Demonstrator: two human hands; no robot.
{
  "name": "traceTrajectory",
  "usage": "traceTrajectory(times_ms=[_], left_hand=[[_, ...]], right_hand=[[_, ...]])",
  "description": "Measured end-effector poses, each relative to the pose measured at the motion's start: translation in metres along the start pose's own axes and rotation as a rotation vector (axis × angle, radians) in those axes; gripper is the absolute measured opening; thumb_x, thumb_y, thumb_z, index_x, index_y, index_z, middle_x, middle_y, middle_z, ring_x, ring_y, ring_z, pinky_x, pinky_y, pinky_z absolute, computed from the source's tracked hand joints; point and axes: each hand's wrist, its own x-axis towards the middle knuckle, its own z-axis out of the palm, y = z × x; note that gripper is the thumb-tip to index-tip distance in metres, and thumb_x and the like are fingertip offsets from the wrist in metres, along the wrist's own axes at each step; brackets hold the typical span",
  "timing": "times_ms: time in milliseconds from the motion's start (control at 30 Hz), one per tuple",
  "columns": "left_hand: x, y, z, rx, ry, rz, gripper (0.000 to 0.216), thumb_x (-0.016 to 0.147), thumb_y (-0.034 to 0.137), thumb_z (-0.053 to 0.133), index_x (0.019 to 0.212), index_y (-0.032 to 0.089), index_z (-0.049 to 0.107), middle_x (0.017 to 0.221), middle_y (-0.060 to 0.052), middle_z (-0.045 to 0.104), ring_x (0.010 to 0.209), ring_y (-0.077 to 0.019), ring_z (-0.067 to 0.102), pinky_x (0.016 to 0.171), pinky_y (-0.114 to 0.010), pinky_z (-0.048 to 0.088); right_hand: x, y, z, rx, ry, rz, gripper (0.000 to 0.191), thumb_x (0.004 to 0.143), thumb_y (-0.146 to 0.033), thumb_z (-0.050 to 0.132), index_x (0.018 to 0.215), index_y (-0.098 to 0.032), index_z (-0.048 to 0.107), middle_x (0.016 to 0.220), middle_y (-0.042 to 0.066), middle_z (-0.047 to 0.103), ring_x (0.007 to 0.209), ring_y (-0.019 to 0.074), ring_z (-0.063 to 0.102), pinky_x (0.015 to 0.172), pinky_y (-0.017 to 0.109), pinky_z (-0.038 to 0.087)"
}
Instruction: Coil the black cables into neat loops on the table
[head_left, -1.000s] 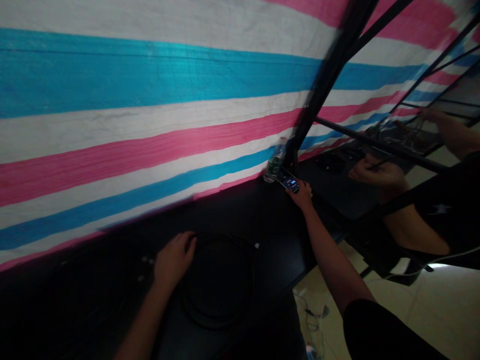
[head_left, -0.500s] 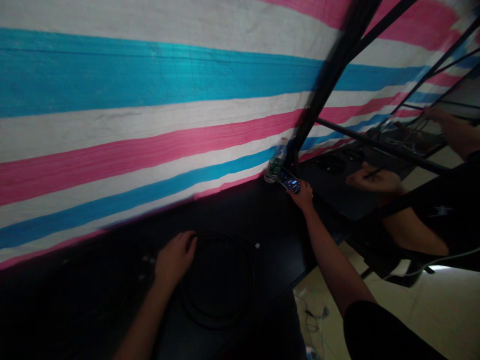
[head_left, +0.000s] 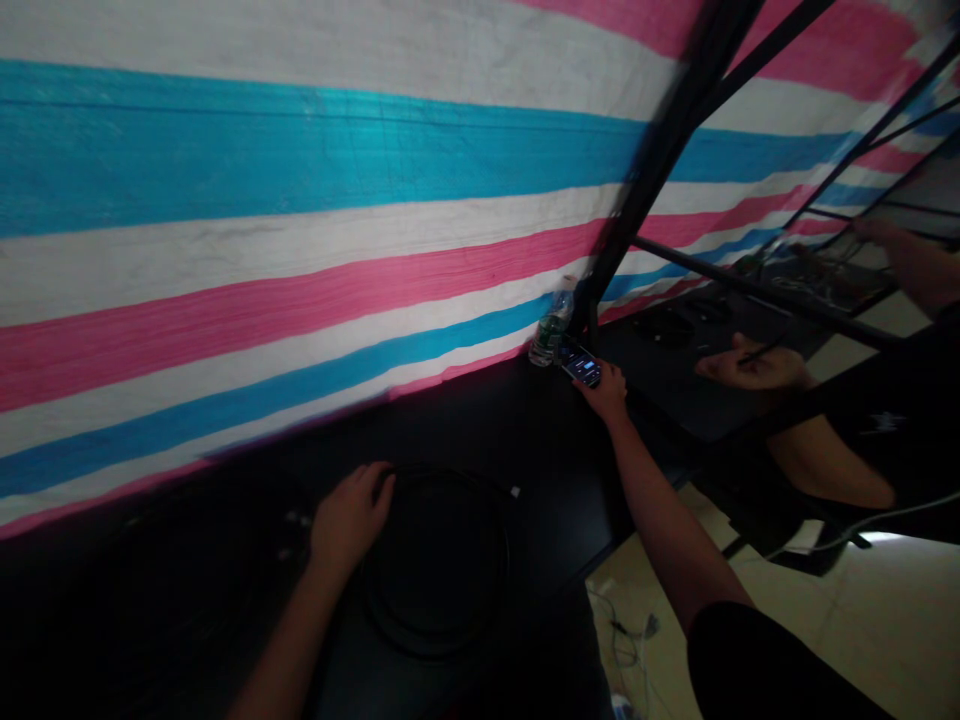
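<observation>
A black cable (head_left: 504,555) lies in a loose coil on the dark table, with a small pale connector (head_left: 515,491) at its upper right. My left hand (head_left: 351,515) rests at the coil's left side, palm down. Its thumb stands apart from the index finger and the fingertips touch or nearly touch the cable. At the table's far end my right hand (head_left: 606,388) is closed around a smartphone (head_left: 580,362) with a lit screen. Just behind the phone stands a clear plastic bottle (head_left: 550,335) with a green label.
Striped plastic sheeting (head_left: 337,270) hangs behind the table (head_left: 465,420). A black metal frame (head_left: 652,190) rises on the right. Beyond it, another person's hand (head_left: 754,362) is over a neighbouring table. More dark cables with pale ends (head_left: 296,520) lie left; thin cords (head_left: 622,632) are on the floor.
My hands, the phone and the coil stay put. The other person's hand at the right has shifted slightly.
</observation>
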Motion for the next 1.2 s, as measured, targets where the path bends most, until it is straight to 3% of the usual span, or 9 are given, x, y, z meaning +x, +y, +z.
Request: traceTrajectory(times_ms=[1200], left_hand=[[0.0004, -0.0028, 0.0042, 0.002, 0.007, 0.003, 0.03, 0.097, 0.039, 0.041, 0.115, 0.025, 0.06, 0.11, -0.003, 0.067, 0.097, -0.0199, 0.065, 0.076, -0.028, 0.049]], right_hand=[[-0.0003, -0.0007, 0.001, -0.005, -0.03, 0.008, 0.057, 0.078, -0.051, 0.065, 0.128, -0.026, 0.053, 0.128, 0.015, 0.052, 0.117, 0.037, 0.05, 0.092, 0.053, 0.041]])
